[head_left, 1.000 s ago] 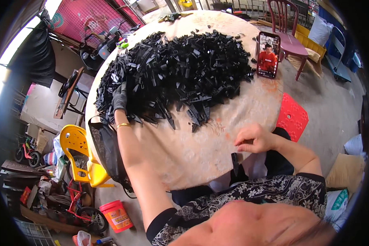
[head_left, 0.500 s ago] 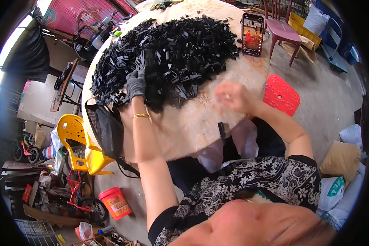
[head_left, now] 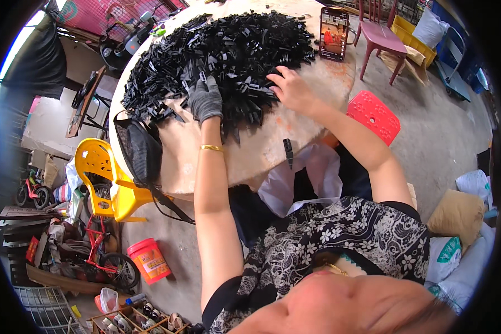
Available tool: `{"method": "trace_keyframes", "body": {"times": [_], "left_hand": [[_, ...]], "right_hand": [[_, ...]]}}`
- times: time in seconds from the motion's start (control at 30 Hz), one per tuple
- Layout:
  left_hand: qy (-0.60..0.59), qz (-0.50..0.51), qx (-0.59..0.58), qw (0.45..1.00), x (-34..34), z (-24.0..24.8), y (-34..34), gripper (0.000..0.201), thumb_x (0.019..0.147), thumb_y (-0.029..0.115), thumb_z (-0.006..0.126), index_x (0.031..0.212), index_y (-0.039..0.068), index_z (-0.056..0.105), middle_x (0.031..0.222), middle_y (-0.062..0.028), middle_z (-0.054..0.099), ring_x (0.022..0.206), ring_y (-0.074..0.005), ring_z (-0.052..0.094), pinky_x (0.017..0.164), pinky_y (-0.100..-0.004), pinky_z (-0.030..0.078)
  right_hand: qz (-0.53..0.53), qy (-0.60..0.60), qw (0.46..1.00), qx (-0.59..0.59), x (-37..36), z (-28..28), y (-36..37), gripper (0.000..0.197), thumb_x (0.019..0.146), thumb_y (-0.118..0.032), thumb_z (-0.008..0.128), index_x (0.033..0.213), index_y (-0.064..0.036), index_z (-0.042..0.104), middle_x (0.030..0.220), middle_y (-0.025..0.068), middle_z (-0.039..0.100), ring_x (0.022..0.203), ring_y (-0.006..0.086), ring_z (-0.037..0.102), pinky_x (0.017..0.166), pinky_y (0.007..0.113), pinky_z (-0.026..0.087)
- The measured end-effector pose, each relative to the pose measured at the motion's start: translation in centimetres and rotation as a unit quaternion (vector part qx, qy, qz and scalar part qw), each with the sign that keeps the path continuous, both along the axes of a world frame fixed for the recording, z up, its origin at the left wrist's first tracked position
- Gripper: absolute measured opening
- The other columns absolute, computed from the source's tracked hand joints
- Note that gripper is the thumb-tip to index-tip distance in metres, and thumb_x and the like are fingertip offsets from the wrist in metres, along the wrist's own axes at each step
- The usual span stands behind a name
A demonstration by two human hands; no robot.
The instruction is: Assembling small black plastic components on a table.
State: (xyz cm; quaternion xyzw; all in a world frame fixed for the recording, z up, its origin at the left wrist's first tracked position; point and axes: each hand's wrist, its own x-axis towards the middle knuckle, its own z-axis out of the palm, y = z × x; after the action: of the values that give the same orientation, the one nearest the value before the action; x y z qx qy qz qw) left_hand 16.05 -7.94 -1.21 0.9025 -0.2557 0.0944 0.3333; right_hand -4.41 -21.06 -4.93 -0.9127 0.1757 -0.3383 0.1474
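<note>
A broad heap of small black plastic pieces [head_left: 234,50] covers much of the pale round table [head_left: 189,161]. My left hand [head_left: 206,103], in a dark grey glove, rests on the near side of the heap with its fingers stretched out over the pieces. At the heap's right edge is my bare right hand [head_left: 292,92], its fingers apart and the tips touching or just above some pieces. Neither hand visibly grips a piece. One black clip-like part [head_left: 288,149] sits at the table's near edge, above a whitish bag or cloth [head_left: 278,181] at my lap.
A phone [head_left: 333,34] stands upright at the table's right side. A black mesh bag [head_left: 142,150] hangs at the left edge, beside a yellow chair [head_left: 97,178]. Around the table are a red stool [head_left: 374,118], a maroon chair [head_left: 381,42] and a red bucket [head_left: 150,261].
My right hand has moved from over the bare tabletop to the heap's right edge. My left hand has shifted right along the near side of the heap. The view has tilted slightly.
</note>
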Motion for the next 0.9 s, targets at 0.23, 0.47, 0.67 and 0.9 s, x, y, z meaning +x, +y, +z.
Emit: {"method": "trace_keyframes", "body": {"times": [0.23,0.47,0.67,0.9], "left_hand": [[-0.165,-0.083,-0.122,0.975,1.6,-1.0,0.0,0.04,0.083,0.035,0.063,0.113,0.008,0.064,0.115,-0.0237,0.058,0.111,-0.0375,0.052,0.097,-0.0419,0.039],[-0.123,-0.308,-0.112,0.937,-6.0,0.8,3.9,0.02,0.089,0.018,0.058,0.108,0.012,0.062,0.09,-0.0146,0.067,0.082,-0.0301,0.065,0.072,-0.0393,0.051],[-0.035,-0.335,0.223,0.915,-11.7,-0.1,7.9,0.041,0.083,0.035,0.061,0.118,0.014,0.055,0.085,-0.0168,0.066,0.078,-0.0367,0.064,0.068,-0.0471,0.049],[-0.073,-0.297,0.223,0.926,-12.7,0.3,9.6,0.06,0.076,0.044,0.07,0.125,0.015,0.052,0.097,-0.0191,0.06,0.086,-0.0361,0.061,0.067,-0.0434,0.051]], "right_hand": [[0.025,-0.08,0.994,-0.076,-1.6,-1.1,-0.1,0.022,0.079,-0.017,0.066,0.098,-0.0077,0.068,0.118,0.0099,0.059,0.107,0.0263,0.054,0.094,0.039,0.041],[0.066,-0.1,0.985,-0.121,-5.9,1.0,1.6,0.01,0.075,-0.018,0.068,0.075,-0.0103,0.062,0.092,0.002,0.064,0.086,0.022,0.058,0.079,0.036,0.041],[0.098,0.029,0.993,-0.06,-6.8,0.2,3.9,0.013,0.076,-0.014,0.065,0.081,-0.0072,0.056,0.08,0.0069,0.058,0.084,0.0261,0.058,0.075,0.036,0.045],[0.1,-0.045,0.994,-0.005,-7.6,0.2,3.9,0.021,0.071,-0.007,0.068,0.09,-0.006,0.059,0.084,0.0087,0.061,0.083,0.0278,0.058,0.075,0.038,0.047]]}}
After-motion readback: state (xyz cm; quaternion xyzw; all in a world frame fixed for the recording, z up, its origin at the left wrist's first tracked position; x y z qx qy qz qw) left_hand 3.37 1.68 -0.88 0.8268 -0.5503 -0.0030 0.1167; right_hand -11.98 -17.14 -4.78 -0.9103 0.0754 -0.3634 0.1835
